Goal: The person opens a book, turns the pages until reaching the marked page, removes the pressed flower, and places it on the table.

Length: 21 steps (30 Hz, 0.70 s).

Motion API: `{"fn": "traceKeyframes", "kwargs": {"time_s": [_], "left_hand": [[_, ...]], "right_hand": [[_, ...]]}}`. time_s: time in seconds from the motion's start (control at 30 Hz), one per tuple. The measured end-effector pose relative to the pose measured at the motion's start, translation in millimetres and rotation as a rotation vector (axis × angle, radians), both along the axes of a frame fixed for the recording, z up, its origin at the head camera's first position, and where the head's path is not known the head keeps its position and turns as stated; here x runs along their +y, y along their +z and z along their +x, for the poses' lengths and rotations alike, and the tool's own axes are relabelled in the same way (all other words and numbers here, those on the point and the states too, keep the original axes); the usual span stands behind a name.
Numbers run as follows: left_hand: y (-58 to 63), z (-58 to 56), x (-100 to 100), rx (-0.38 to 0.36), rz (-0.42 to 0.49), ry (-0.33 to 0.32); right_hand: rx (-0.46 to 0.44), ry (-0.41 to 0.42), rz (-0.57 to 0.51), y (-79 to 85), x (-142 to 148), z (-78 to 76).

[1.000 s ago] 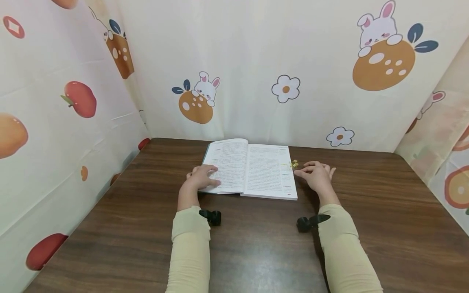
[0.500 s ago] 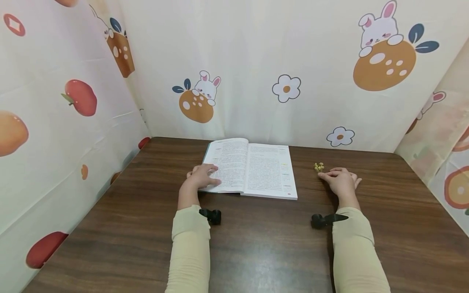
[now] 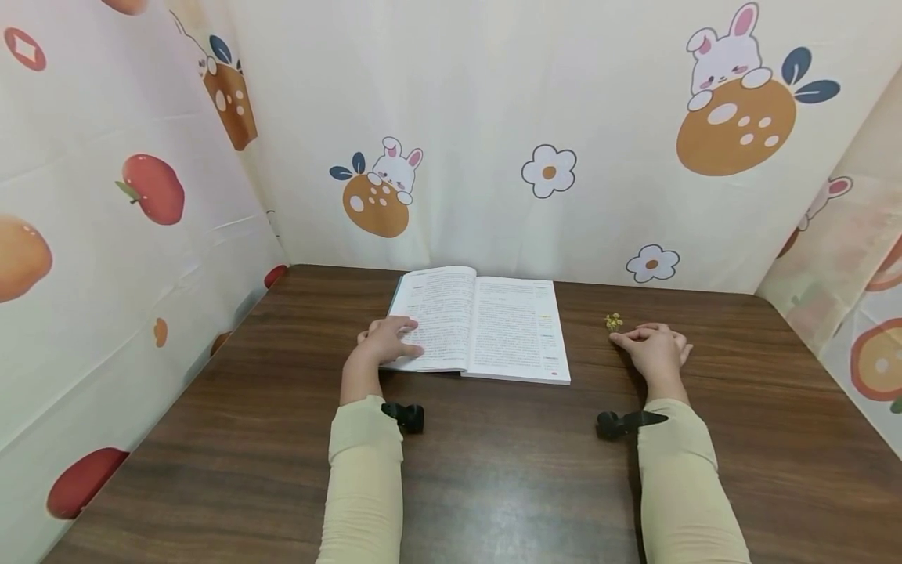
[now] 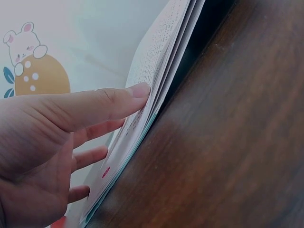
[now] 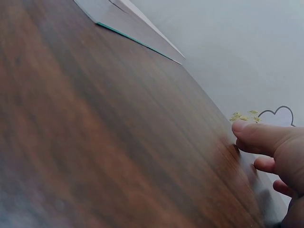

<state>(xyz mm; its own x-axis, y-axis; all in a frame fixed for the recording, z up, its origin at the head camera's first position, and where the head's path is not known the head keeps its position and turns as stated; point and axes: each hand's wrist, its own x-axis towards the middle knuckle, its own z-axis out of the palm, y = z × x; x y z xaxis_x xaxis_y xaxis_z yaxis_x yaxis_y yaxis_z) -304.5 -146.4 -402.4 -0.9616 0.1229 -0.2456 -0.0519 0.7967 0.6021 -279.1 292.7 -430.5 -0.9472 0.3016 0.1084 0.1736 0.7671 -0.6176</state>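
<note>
An open book (image 3: 514,329) with printed text lies on the brown table, its pages spread. My left hand (image 3: 383,342) rests on the lower left of the left page. In the left wrist view the thumb (image 4: 140,90) presses the page near its bottom edge, with the other fingers stretched over the paper. To the right of the book, apart from it, my right hand (image 3: 657,354) pinches a small sprig of yellow flowers (image 3: 614,322) between thumb and fingertips. The flower heads stick out beyond the fingertips; most of the stem is hidden by them.
The wooden table (image 3: 486,478) reaches back to a pale curtain (image 3: 472,117) printed with rabbits, fruit and flowers. A similar curtain stands along the left side. Each wrist wears a black strapped camera (image 3: 611,425).
My right hand has drawn the yellow flower sprig away from the book's right page edge to the right, then stopped. The left hand and book have stayed in place.
</note>
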Motion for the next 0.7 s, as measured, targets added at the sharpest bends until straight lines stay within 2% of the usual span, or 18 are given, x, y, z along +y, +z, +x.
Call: {"fn": "traceKeyframes", "kwargs": {"time_s": [0.5, 0.53, 0.6, 0.67, 0.7], "left_hand": [[-1.6, -3.4, -0.5, 0.020, -0.029, 0.001], [-2.0, -3.7, -0.6, 0.020, -0.034, 0.005], [-2.0, -3.6, -1.0, 0.014, -0.036, 0.023], [-1.3, -3.4, -1.6, 0.004, -0.035, 0.040], [-0.2, -3.0, -2.0, 0.001, -0.031, 0.052]], "right_hand": [[-0.003, -0.024, -0.019, -0.2, -1.2, -0.6], [0.006, -0.048, -0.056, 0.6, -1.3, -0.7], [0.046, -0.138, -0.208, 2.8, -1.7, -0.9], [0.151, -0.269, -0.449, 5.7, -2.2, -0.8], [0.231, -0.340, -0.585, 7.0, -1.7, -0.6]]}}
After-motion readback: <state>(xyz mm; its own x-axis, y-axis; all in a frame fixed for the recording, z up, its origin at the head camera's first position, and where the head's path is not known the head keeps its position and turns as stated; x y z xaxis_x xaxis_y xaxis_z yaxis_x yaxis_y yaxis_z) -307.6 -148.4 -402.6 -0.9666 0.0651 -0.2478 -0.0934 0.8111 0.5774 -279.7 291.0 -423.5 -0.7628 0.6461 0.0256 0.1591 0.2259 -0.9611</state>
